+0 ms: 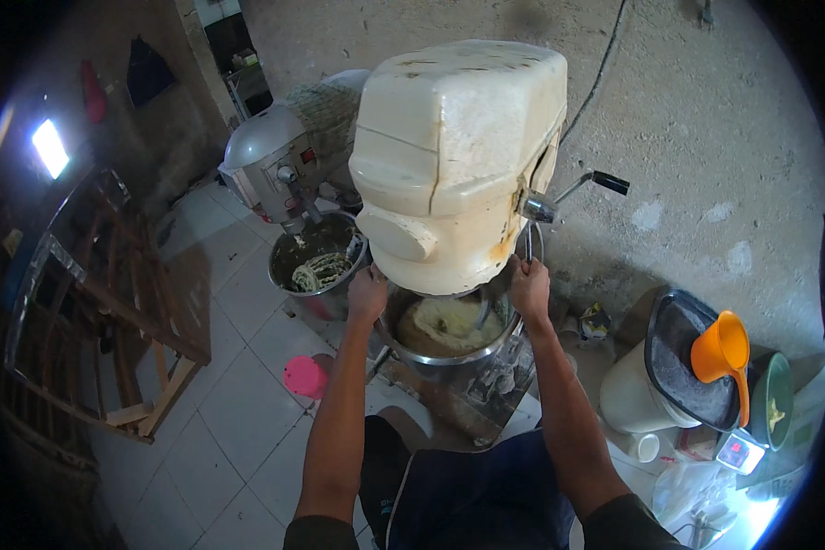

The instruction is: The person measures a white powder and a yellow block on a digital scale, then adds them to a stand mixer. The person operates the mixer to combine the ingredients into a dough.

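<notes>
A large cream stand mixer (454, 156), stained and cracked, stands in front of me over a steel bowl (449, 350) holding a pale, wet mixture. My left hand (368, 293) is closed at the bowl's left side, below the mixer head; what its fingers grip is mostly hidden. My right hand (530, 293) is closed around a metal part at the bowl's right side, beneath a crank handle (605, 181). Both forearms reach up from the lower edge.
A second mixer (261, 156) with a dough-filled bowl (284, 280) stands at left, near a wooden frame (156, 339) and pink container (304, 376). At right are a bucket (625, 403), black tray (669, 330), orange dipper (715, 348), green basin (772, 385) and digital scale (741, 454).
</notes>
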Demonstrator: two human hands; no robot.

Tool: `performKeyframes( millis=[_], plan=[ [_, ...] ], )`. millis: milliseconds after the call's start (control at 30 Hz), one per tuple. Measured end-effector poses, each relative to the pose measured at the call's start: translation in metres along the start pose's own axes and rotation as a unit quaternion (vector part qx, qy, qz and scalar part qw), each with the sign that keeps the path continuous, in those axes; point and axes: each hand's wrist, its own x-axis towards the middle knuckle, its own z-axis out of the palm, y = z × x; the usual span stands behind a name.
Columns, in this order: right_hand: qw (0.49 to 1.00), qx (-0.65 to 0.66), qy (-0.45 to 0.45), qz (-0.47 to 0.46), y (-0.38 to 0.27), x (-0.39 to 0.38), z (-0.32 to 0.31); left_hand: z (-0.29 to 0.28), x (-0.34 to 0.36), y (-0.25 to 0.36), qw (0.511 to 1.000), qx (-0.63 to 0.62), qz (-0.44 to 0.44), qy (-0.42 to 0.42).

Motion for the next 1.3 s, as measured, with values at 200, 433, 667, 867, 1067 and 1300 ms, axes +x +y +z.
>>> performKeyframes(
  millis=[200,433,667,867,1067,1300],
  plan=[
    [0.999,-0.016,0.027,-0.028,0.008,0.003,0.005,-0.015,-0.018,0.031,0.996,-0.034,-0.079,0.033],
    [1.000,-0.025,0.015,-0.012,0.006,0.003,0.009,-0.015,-0.017,0.022,0.995,-0.066,-0.067,0.046],
    [1.000,-0.022,0.014,0.002,-0.001,-0.001,0.006,-0.006,-0.009,0.009,0.993,-0.074,-0.052,0.072],
    [1.000,-0.014,0.019,-0.006,0.009,0.003,0.004,-0.013,-0.018,0.032,0.995,-0.065,-0.062,0.037],
    [0.999,-0.022,0.027,-0.008,0.014,0.007,0.010,-0.013,-0.015,0.028,0.995,-0.054,-0.070,0.055],
    [0.999,-0.036,0.006,0.011,0.006,0.004,0.008,-0.011,-0.013,0.016,0.996,-0.061,-0.060,0.037]
  ],
)
